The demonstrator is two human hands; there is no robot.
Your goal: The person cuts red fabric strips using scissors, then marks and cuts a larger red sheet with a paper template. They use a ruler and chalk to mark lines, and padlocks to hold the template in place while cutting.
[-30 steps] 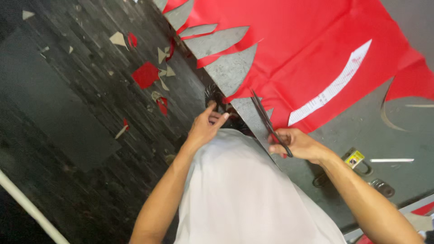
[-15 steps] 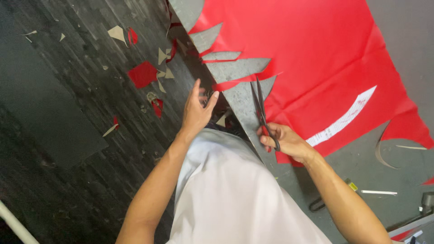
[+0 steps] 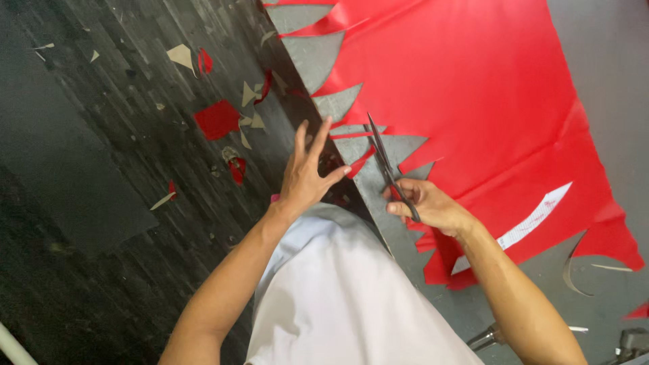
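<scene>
A long white label strip [image 3: 534,223] lies slantwise on the red sheet [image 3: 487,101], near its lower right edge, on the grey bench [image 3: 608,40]. The right hand [image 3: 429,203] has its grip clenched round the handles of black scissors [image 3: 389,169], whose closed blades run up and slightly left, tip at the sheet's jagged cut edge. The left hand [image 3: 307,172] hovers released, fingers spread, just beside the blades. Red and pale scraps [image 3: 218,119] litter the dark floor [image 3: 81,203].

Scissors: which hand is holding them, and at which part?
The right hand holds the black scissors by the handles; the blades point away over the red sheet. The left hand holds nothing.
</scene>
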